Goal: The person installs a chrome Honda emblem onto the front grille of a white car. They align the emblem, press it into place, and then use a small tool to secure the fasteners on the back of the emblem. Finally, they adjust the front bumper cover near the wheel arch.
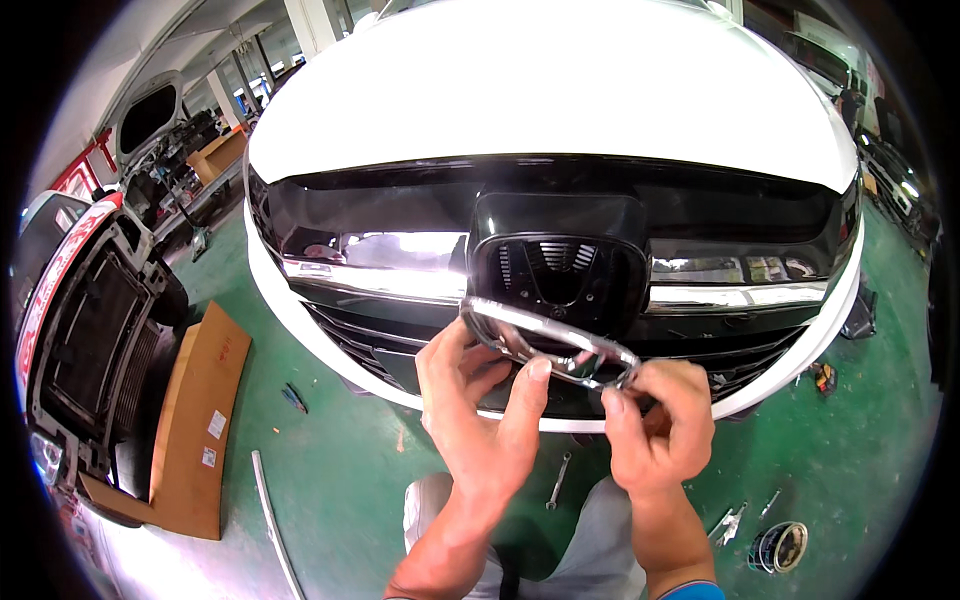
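Observation:
I hold a chrome emblem ring [530, 335] in both hands, tilted flat, just below the black emblem recess [560, 270] in the grille of a white car [550, 90]. My left hand [480, 400] pinches the ring's left and near rim, thumb up on its front edge. My right hand [655, 415] grips the ring's right end. The recess shows black ribs and slots and is bare. A chrome strip [380, 280] runs across the grille on both sides of it.
On the green floor lie a wrench [558, 482], a tape roll [778, 547], small clips [730, 522], a thin trim strip [272, 520] and a cardboard sheet [200, 420]. A detached front bumper panel [85, 340] stands at the left. Other cars stand behind.

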A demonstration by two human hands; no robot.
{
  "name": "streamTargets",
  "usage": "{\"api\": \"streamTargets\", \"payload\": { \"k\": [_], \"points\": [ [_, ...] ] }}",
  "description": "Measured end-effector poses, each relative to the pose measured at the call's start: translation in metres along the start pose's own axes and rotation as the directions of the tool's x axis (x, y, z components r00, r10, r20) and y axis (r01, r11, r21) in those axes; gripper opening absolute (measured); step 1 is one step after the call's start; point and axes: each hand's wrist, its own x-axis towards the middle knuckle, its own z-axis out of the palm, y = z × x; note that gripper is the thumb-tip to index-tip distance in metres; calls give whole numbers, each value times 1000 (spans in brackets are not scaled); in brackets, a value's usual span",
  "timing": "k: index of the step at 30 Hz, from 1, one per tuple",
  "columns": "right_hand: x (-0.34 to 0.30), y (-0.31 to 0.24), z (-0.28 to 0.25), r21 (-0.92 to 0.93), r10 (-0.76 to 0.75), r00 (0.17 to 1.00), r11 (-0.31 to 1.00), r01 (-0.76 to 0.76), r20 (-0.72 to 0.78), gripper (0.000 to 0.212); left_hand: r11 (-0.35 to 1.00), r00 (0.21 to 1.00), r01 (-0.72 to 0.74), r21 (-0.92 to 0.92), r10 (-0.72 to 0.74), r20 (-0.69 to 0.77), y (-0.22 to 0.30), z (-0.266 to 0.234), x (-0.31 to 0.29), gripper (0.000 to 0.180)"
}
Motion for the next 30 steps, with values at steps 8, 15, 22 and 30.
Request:
{"api": "streamTargets", "payload": {
  "k": [8, 15, 22, 30],
  "points": [
    [-18, -3, -2, 34, -40, 999, 999, 39, 29, 48, 985, 996, 6, -172, -21, -86, -5, 1, -8, 64],
    [-13, -33, 9, -5, 428, 903, 904, -428, 37, 41, 980, 978, 200, -18, -200, -54, 13, -4, -6, 71],
    [39, -74, 8, -109, 757, 653, 647, -755, -34, 28, 851, 851, 523, 52, -517, -90, 65, 7, 9, 70],
    [57, -73, 10, -71, 853, 520, 522, -850, 40, 27, 701, 742, 670, 244, -640, -201, 93, 18, 34, 67]
  ]
}}
